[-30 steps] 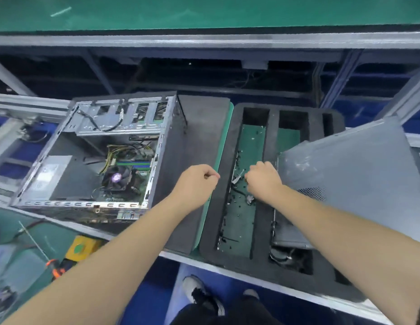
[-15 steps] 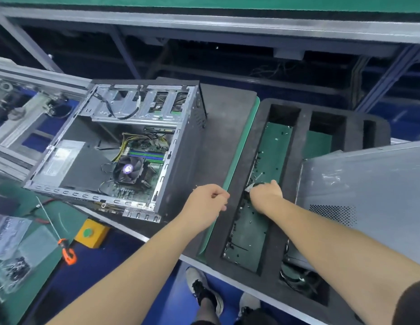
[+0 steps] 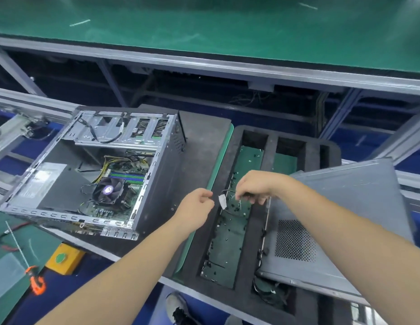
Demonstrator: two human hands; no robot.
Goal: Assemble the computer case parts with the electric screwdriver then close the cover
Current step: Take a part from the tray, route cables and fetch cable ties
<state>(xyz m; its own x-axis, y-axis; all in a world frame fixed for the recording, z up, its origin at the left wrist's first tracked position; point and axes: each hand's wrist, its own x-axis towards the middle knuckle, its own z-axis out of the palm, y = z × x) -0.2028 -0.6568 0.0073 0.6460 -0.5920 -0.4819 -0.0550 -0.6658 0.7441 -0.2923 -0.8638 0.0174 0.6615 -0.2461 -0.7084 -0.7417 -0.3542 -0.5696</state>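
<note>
Hands meet over the black foam parts tray (image 3: 270, 146), right hand (image 3: 255, 186) pinching a thin black cable with a white connector (image 3: 222, 201), left hand (image 3: 198, 205) curled narrow just beside it, likely to take it, while the open grey metal computer case (image 3: 91, 174) lies on the worktop to the left and its grey perforated cover panel (image 3: 333, 221) rests tilted on the tray, within reach.

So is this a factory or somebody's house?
Most likely a factory line where computers get put together. An open computer case lies on a metal-framed conveyor bench, a black foam tray holds loose screws, and a yellow box with a green push button sits at the bench's edge.
</note>
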